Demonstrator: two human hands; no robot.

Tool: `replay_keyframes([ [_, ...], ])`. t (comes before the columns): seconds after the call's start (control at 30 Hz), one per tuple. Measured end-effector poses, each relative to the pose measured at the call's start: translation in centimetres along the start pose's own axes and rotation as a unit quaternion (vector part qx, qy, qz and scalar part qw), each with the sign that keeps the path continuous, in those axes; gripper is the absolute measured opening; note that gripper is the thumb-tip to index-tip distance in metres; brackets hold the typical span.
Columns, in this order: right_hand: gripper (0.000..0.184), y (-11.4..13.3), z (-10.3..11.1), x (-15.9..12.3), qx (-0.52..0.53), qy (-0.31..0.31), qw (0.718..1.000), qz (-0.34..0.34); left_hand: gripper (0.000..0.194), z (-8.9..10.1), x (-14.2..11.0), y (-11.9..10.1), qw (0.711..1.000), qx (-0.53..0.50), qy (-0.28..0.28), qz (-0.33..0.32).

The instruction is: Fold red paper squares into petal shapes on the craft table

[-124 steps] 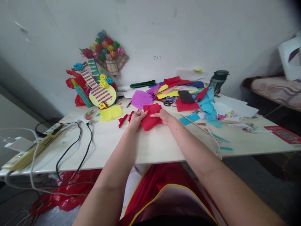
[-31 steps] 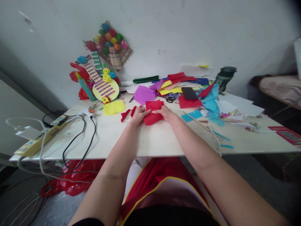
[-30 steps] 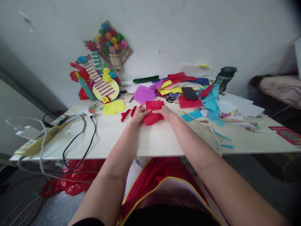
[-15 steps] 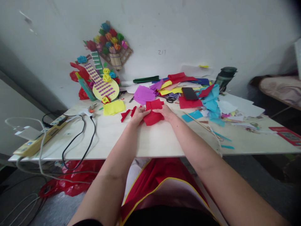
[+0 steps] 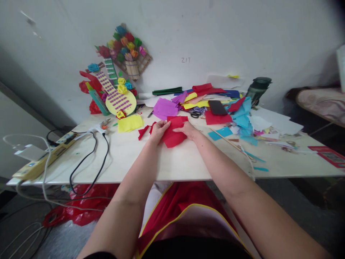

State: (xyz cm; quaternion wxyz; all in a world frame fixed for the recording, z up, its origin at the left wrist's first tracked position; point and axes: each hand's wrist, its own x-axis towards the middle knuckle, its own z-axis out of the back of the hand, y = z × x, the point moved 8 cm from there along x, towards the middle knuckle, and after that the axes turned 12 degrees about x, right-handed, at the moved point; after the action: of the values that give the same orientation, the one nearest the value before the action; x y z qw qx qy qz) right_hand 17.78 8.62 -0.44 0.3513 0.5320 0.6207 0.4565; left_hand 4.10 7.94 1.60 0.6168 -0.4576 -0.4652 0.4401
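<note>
Paper (image 5: 172,139), a bright red and roughly four-sided sheet, lies on the pale off-white tabletop (image 5: 183,167), a little nearer the person than the crumpled purple sheet of paper (image 5: 164,109). The left hand (image 5: 159,130) pinches the red sheet's left side between thumb and fingers. The right hand (image 5: 188,130) is closed on its right side, one digit lying across the top; its other fingers are partly hidden. The two hands are apart, with red sheet between them. Left of the purple sheet lies a flat, bright yellow rectangle of paper (image 5: 130,123); nearer the person and to the left is a narrow, folded red paper scrap (image 5: 143,132). Right of the purple sheet are black-handled scissors (image 5: 195,115) and, farther right, a black rectangular phone (image 5: 217,107). Behind it sit long, dark green folded strips (image 5: 167,91).
</note>
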Motion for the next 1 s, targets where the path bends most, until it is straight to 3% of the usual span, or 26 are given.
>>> replay_keyframes([
  [0.53,0.035,-0.03,-0.54,-0.41,-0.009,0.016,1.0,-0.013,0.032,0.41,0.09,-0.68,0.997,0.032,-0.052,-0.038],
  [0.67,0.034,-0.08,-0.2,-0.16,-0.008,0.011,1.0,-0.008,0.039,0.91,0.15,-0.61,0.996,0.042,-0.069,-0.03],
  [0.83,0.037,-0.29,-0.05,0.11,0.01,0.006,1.0,-0.009,0.038,0.23,-0.2,-0.45,0.999,0.047,-0.016,-0.005],
  [1.0,0.035,0.49,-0.46,-0.45,0.02,0.014,1.0,-0.01,0.038,0.12,-0.16,-0.3,1.0,0.021,-0.016,0.001],
])
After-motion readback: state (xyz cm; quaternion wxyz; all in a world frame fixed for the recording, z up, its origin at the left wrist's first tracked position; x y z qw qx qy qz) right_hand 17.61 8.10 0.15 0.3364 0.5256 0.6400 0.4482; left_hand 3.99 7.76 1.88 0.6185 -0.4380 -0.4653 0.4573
